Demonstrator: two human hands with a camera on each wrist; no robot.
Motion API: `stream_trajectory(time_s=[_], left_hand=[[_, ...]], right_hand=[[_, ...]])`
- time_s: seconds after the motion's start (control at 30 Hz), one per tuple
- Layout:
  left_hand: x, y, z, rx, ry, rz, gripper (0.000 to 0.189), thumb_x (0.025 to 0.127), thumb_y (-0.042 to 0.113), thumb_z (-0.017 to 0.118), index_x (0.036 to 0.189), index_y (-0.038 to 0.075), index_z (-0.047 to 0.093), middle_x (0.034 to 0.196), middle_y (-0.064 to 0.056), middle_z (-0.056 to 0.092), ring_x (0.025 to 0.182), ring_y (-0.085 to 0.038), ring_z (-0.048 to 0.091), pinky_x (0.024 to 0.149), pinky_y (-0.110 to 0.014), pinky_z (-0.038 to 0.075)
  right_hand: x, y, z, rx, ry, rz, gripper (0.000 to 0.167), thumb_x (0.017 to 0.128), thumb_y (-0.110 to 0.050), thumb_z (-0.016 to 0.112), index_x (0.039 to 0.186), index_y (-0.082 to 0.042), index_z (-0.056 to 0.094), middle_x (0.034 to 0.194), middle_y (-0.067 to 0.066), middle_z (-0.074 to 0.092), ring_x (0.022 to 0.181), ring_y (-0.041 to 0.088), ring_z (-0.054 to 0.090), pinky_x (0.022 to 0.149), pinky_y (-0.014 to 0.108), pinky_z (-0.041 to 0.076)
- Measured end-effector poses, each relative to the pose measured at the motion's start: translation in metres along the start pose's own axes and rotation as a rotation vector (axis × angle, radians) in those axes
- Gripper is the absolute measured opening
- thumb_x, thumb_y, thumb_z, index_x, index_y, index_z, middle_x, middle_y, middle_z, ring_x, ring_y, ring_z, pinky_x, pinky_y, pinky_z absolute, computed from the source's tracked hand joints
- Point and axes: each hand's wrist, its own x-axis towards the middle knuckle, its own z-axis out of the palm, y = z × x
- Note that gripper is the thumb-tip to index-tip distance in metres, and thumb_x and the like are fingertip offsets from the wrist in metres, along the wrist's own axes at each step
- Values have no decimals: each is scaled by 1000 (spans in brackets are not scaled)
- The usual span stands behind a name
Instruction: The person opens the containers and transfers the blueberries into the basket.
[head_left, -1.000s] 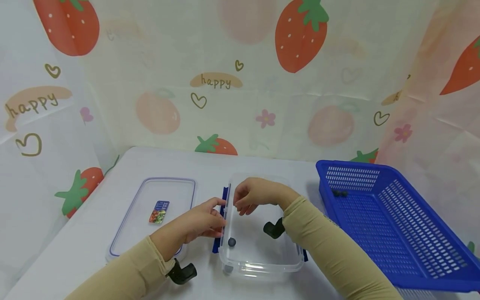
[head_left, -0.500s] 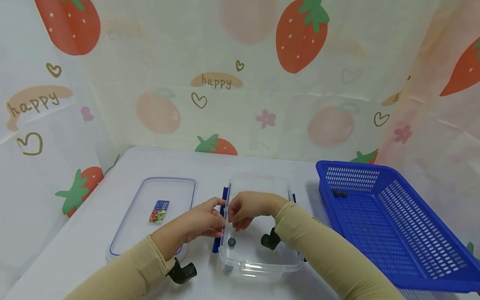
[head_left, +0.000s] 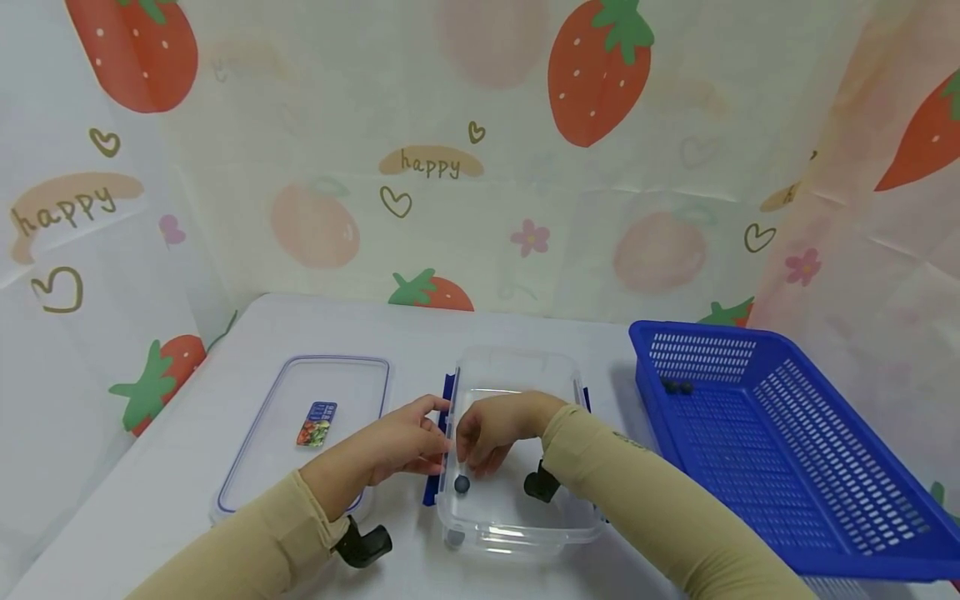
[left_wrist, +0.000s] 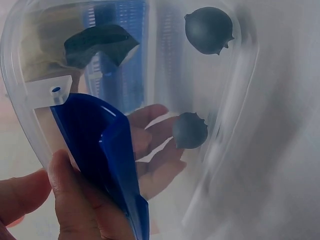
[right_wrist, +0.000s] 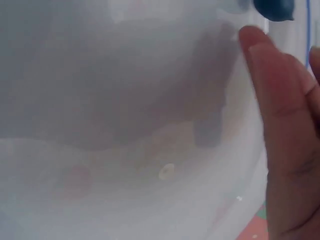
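My left hand (head_left: 408,446) touches the hanging blue side latch (head_left: 445,442) of a clear plastic box (head_left: 525,537). In the left wrist view its fingers lie against that latch (left_wrist: 107,145). My right hand (head_left: 498,429) reaches down inside the box beside the left wall, fingers bent. Through the clear wall a blueberry (left_wrist: 190,131) shows right at its fingertips, overlapping them; the head view hides this berry behind the hand. A second blueberry (head_left: 462,484) sits on the box floor, just nearer than the fingers. In the right wrist view a blueberry (right_wrist: 275,7) appears just past the fingertips.
A clear lid (head_left: 345,483) with a blue seal and a picture label (head_left: 317,423) lies left of the box. To the right stands a blue perforated basket (head_left: 787,442) with a few dark berries (head_left: 677,387) at its far left corner. A printed backdrop (head_left: 480,233) encloses the table.
My right hand has moved left and down into the box, toward the left wall and the berry on the floor. The left hand stays at the latch.
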Motion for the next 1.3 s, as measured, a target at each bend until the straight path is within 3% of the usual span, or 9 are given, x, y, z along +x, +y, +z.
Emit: stream_trajectory(time_s=[0.3, 0.5, 0.9, 1.3], left_hand=[[-1, 1, 1, -3, 0, 1, 59, 85, 4, 58, 137, 14, 32, 89, -12, 56, 70, -21, 57, 68, -30, 55], [0, 1, 1, 1, -1, 6, 59, 85, 5, 59, 137, 14, 32, 89, -12, 56, 71, -21, 57, 68, -30, 55], [-1, 2, 1, -9, -7, 4, 60, 85, 4, 58, 137, 14, 31, 90, -13, 56, 71, -21, 58, 69, -30, 55], [-3, 3, 1, -10, 2, -9, 60, 85, 6, 59, 137, 14, 32, 89, -12, 56, 70, -20, 57, 68, -30, 55]], right_hand=[[2, 5, 2, 17, -106, 45, 18, 79, 2, 64, 93, -9, 66, 86, 12, 65, 74, 23, 67, 67, 32, 55], [4, 6, 3, 34, -138, 30, 19, 79, 2, 65, 94, -9, 65, 87, 12, 65, 76, 23, 67, 69, 32, 55], [5, 9, -1, 34, -89, -57, 17, 81, 3, 62, 95, -5, 68, 88, 7, 68, 78, 16, 63, 74, 30, 54], [5, 5, -9, 33, 10, -142, 9, 81, 1, 65, 86, -6, 67, 80, 8, 68, 73, 17, 65, 70, 31, 55]])
